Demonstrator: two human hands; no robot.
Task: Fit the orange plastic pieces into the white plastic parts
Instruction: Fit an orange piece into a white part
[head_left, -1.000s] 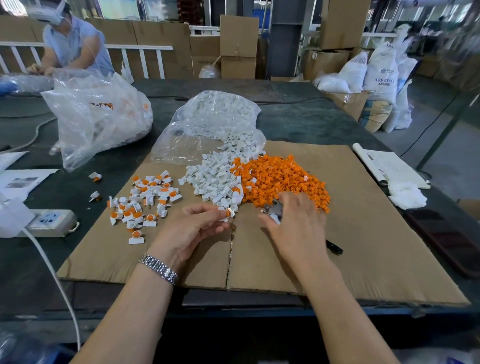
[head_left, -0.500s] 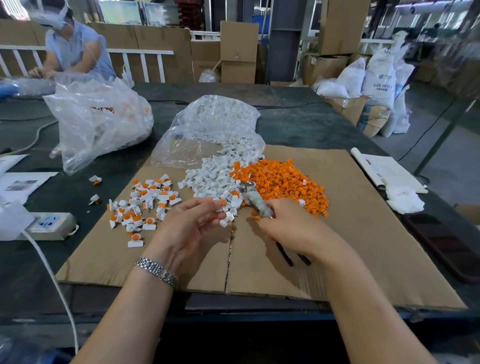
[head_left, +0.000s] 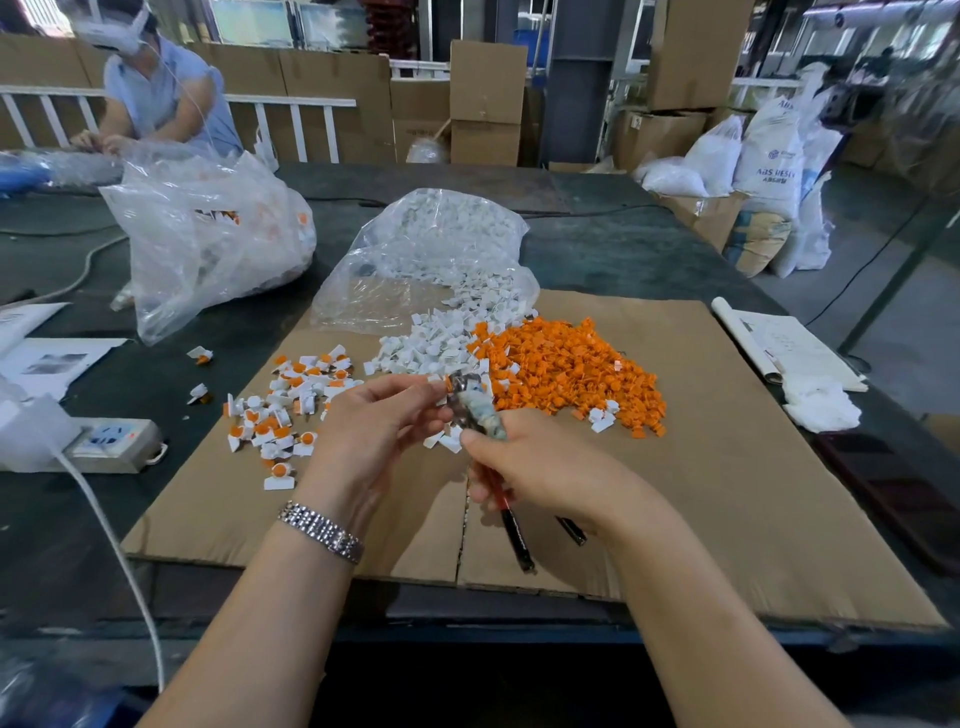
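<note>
A heap of loose orange pieces (head_left: 566, 366) lies on the cardboard sheet (head_left: 727, 467), with a heap of white parts (head_left: 436, 343) to its left. Fitted white-and-orange parts (head_left: 283, 415) are spread further left. My right hand (head_left: 540, 467) grips pliers (head_left: 475, 408) with red-black handles, jaws pointing up and away. My left hand (head_left: 374, 431) pinches a small white part with orange (head_left: 441, 387) at the pliers' jaws, above the cardboard.
A clear bag of white parts (head_left: 431, 249) lies behind the heaps and a fuller bag (head_left: 208, 234) at the left. A power strip (head_left: 111, 441) with a white cable (head_left: 111, 540) sits at the left edge. Papers (head_left: 784, 348) and white cloth (head_left: 821, 408) lie right. A person works at the far left.
My right hand lifted the pliers off the cardboard and turned their jaws up. My left hand rose and brought its part to the jaws.
</note>
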